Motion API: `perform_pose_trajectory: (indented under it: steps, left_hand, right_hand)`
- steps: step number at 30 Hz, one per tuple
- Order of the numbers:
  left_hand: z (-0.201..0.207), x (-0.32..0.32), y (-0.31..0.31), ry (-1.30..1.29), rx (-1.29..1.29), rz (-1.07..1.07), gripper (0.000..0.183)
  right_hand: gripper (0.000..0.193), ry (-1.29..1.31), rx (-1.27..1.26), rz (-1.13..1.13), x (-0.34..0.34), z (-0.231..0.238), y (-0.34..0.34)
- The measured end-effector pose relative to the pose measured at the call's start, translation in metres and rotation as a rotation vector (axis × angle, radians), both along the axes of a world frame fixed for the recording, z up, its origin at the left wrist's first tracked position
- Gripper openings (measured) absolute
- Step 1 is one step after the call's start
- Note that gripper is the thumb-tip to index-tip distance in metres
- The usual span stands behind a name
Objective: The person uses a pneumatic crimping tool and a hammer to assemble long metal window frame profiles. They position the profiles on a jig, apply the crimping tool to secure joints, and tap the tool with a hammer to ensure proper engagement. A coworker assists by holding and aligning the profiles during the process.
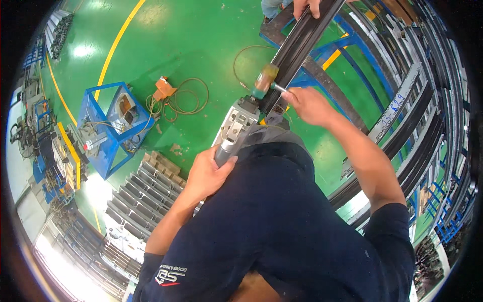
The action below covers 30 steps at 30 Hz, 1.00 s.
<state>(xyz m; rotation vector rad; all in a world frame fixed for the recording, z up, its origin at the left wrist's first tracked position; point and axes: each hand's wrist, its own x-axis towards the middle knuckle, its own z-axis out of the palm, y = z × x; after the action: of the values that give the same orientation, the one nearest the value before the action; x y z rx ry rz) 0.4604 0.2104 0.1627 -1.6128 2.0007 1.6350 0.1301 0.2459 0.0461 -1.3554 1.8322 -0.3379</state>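
My right hand is closed round the handle of a mallet, with the thumb and fingers near the thin metal shaft. The mallet's head, amber and green and blurred by motion, is over a long black metal profile, close to its near end. That end meets a silver metal clamping tool in front of my body. My left hand wraps round the tool's grey cylindrical handle. At the far end, a co-worker's hand grips the profile.
Blue steel stands support the work area at the right, beside racks of long profiles. Left are a blue frame, an orange foot pedal and a coiled hose. Stacked grey metal pieces lie near my left arm.
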Motion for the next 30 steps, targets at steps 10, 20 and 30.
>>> perform_pose_trajectory:
  steps: [10,20,30]
  left_hand:
    - [0.006,-0.002,0.005,0.038,-0.054,0.006,0.039]
    - [0.017,-0.005,0.002,-0.023,0.02,-0.019,0.038]
    - [0.007,0.005,0.009,0.017,-0.046,0.004,0.039]
  right_hand:
    - [0.055,-0.095,-0.015,-0.244,-0.012,0.007,-0.016]
    - [0.052,0.009,-0.042,0.082,-0.011,-0.002,0.0]
    - [0.054,-0.016,0.102,0.09,-0.003,0.01,-0.009]
